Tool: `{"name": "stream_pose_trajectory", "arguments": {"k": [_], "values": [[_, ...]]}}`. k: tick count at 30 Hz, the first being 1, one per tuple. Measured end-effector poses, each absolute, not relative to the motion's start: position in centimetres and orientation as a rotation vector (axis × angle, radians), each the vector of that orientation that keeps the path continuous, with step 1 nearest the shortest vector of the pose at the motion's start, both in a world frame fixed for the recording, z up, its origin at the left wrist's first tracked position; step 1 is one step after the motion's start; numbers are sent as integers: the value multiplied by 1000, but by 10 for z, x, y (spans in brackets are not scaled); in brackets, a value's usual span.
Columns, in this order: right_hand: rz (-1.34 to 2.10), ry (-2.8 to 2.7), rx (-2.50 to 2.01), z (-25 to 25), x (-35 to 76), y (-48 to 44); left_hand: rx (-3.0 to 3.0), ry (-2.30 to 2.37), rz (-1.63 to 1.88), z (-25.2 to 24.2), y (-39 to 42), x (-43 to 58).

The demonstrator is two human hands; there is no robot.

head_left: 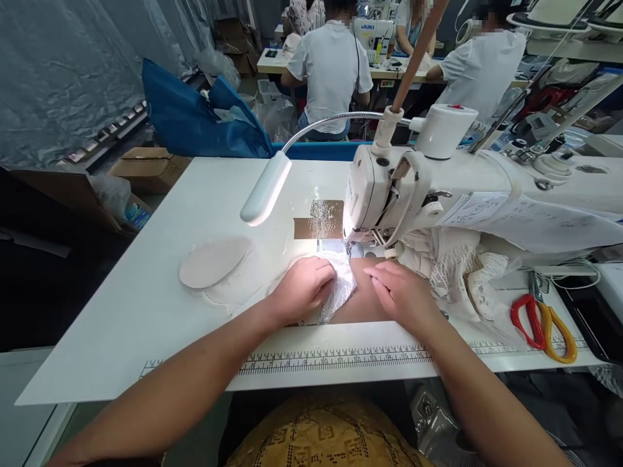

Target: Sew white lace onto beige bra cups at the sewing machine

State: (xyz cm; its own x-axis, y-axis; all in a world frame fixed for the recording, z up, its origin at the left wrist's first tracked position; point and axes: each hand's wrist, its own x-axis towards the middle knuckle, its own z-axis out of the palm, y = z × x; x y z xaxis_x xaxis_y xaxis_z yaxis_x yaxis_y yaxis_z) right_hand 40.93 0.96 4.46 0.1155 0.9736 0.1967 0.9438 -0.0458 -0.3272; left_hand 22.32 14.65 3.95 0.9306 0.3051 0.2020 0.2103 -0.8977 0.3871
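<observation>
A white sewing machine stands on a white table. Under its needle lies a piece of white lace fabric next to a beige fabric piece. My left hand rests on the lace with its fingers curled and pressed down on it. My right hand lies flat on the beige piece just in front of the needle, fingers stretched toward the left hand. More lace is bunched under the machine arm at the right.
A round beige pad lies left of my hands. Red and yellow scissors sit at the right. A gooseneck lamp hangs over the table. A ruler strip runs along the front edge. Other people sit at machines behind.
</observation>
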Motion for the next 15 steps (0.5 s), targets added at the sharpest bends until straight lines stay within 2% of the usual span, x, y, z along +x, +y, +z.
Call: {"name": "stream_pose_trajectory", "arguments": {"k": [7,15], "values": [[231,-2095,-1865,42,398,5,2599,369,380,38,150,219],[188,-2146,-1941,33,394,11,2542,401,371,38,152,219]]}}
